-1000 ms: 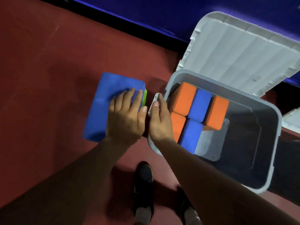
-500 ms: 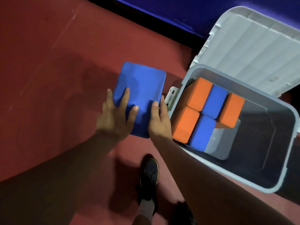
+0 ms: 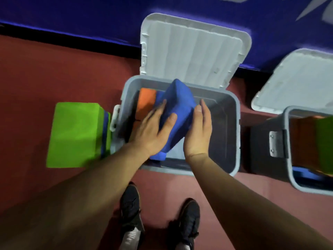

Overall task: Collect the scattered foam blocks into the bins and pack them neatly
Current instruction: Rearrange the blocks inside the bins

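I hold a blue foam block (image 3: pixel 177 105) tilted on edge above the open grey bin (image 3: pixel 236 134). My left hand (image 3: pixel 153 130) grips its left side with spread fingers and thumb on the face. My right hand (image 3: pixel 198 130) holds its right edge, thumb in front. Inside the bin an orange block (image 3: pixel 146 98) stands at the far left; other blocks there are mostly hidden behind my hands. A green block (image 3: pixel 75 134) lies on the red floor left of the bin, with a blue one (image 3: pixel 106 134) under it.
The bin's white lid (image 3: pixel 192 55) leans open against the blue wall behind. A second grey bin (image 3: pixel 288 150) at the right holds orange and green blocks (image 3: pixel 324 141), with its lid (image 3: pixel 302 80) behind it. My shoes (image 3: pixel 131 208) stand just before the bin.
Both hands lifted the blue block off the floor and carried it right, over the bin, turning it on edge. The green block beneath it now lies uncovered.
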Demonstrator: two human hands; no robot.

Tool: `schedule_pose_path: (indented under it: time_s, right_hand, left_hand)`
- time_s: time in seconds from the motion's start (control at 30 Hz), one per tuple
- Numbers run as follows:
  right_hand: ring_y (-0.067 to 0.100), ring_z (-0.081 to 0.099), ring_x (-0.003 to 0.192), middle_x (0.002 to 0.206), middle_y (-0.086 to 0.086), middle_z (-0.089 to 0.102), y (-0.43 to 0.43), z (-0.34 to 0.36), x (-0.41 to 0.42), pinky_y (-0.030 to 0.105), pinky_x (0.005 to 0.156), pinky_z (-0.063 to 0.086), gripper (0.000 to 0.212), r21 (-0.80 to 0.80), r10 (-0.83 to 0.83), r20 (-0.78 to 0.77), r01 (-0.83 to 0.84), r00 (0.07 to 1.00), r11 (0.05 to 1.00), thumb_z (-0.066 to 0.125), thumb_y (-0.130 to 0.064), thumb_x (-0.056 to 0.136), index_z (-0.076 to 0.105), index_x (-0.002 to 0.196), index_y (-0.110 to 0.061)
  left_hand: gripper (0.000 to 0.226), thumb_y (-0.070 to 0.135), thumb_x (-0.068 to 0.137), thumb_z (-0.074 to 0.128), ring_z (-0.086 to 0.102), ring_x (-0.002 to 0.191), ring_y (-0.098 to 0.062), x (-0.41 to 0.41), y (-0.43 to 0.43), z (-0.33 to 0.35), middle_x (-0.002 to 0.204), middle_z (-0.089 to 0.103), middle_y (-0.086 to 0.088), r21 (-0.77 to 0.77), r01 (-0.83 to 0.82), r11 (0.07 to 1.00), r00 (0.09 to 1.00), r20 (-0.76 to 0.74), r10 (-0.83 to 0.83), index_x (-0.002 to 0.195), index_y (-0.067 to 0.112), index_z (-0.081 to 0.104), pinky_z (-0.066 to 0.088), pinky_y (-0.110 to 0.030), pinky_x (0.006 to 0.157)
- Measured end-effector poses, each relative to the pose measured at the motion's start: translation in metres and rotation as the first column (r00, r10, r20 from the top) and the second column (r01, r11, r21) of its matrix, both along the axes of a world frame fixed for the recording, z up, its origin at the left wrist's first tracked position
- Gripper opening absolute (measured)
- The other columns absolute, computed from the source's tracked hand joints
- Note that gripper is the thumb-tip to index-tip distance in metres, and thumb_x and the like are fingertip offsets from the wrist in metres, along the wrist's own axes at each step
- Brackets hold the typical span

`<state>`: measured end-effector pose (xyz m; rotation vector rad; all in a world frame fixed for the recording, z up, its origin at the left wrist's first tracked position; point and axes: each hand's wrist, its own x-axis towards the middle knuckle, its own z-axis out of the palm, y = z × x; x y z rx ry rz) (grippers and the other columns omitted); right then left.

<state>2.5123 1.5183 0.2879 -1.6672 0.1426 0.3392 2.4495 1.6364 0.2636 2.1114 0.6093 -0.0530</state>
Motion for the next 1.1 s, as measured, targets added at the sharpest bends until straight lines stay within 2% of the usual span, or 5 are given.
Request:
schedule_pose_path:
  time_s: [0.1, 0.27, 0.6, 0.97, 1.1]
  right_hand:
    - [-0.025, 0.052, 0.109, 0.12, -0.024, 0.061, -0.053, 0.01, 0.012, -0.001, 0.089, 0.036, 0.042, -0.103, -0.081, 0.082, 0.09, 0.993, 0.991, 0.047, -0.034, 0.107, 0.05, 0.147, -0.021]
    - [0.004, 0.046, 0.138, 0.151, -0.016, 0.049, -0.128, 0.001, 0.018, 0.035, 0.116, 0.038, 0.056, -0.272, -0.076, 0.076, 0.094, 0.994, 0.958, 0.037, -0.057, 0.101, 0.038, 0.154, -0.037]
    - [0.013, 0.048, 0.138, 0.154, -0.008, 0.049, -0.124, -0.047, 0.009, 0.039, 0.117, 0.036, 0.062, -0.266, 0.156, -0.165, -0.196, 0.974, 0.944, 0.034, -0.063, 0.101, 0.029, 0.158, -0.039]
    - [0.016, 0.038, 0.145, 0.16, 0.0, 0.038, -0.058, -0.126, -0.002, 0.027, 0.116, 0.027, 0.06, -0.252, 0.303, -0.255, -0.365, 0.918, 0.896, 0.029, -0.053, 0.107, 0.019, 0.162, -0.032]
    - [0.021, 0.039, 0.144, 0.158, 0.006, 0.039, -0.058, -0.163, 0.0, 0.026, 0.111, 0.027, 0.057, -0.317, 0.307, -0.276, -0.388, 0.911, 0.865, 0.028, -0.047, 0.109, 0.02, 0.162, -0.029]
  left_hand:
    - [0.104, 0.091, 0.078, 0.003, 0.023, 0.152, -0.011, 0.032, -0.067, 0.012, 0.166, 0.024, 0.007, -0.16, 0.032, 0.987, 0.999, 0.022, -0.029, 0.162, 0.031, 0.017, 0.02, -0.033, 0.124]
    - [0.072, 0.073, 0.091, 0.008, 0.02, 0.151, -0.007, 0.056, -0.152, 0.02, 0.167, 0.012, 0.018, -0.245, 0.084, 0.966, 0.996, 0.008, -0.084, 0.158, 0.049, -0.003, 0.02, -0.023, 0.116]
    - [0.054, 0.051, 0.106, 0.019, 0.039, 0.142, -0.029, 0.036, -0.147, -0.015, 0.164, 0.029, 0.001, -0.035, -0.045, 0.998, 0.975, -0.219, 0.036, 0.157, 0.049, 0.004, 0.031, -0.042, 0.113]
    - [0.058, 0.058, 0.103, 0.012, 0.048, 0.135, -0.024, 0.014, -0.087, -0.09, 0.157, 0.042, -0.001, 0.025, -0.088, 0.996, 0.969, -0.228, 0.091, 0.159, 0.044, 0.005, 0.035, -0.031, 0.106]
    - [0.078, 0.062, 0.087, -0.007, 0.041, 0.137, -0.02, 0.011, -0.085, -0.129, 0.156, 0.042, 0.007, 0.23, -0.023, 0.973, 0.958, -0.273, 0.087, 0.159, 0.042, 0.012, 0.028, -0.039, 0.11]
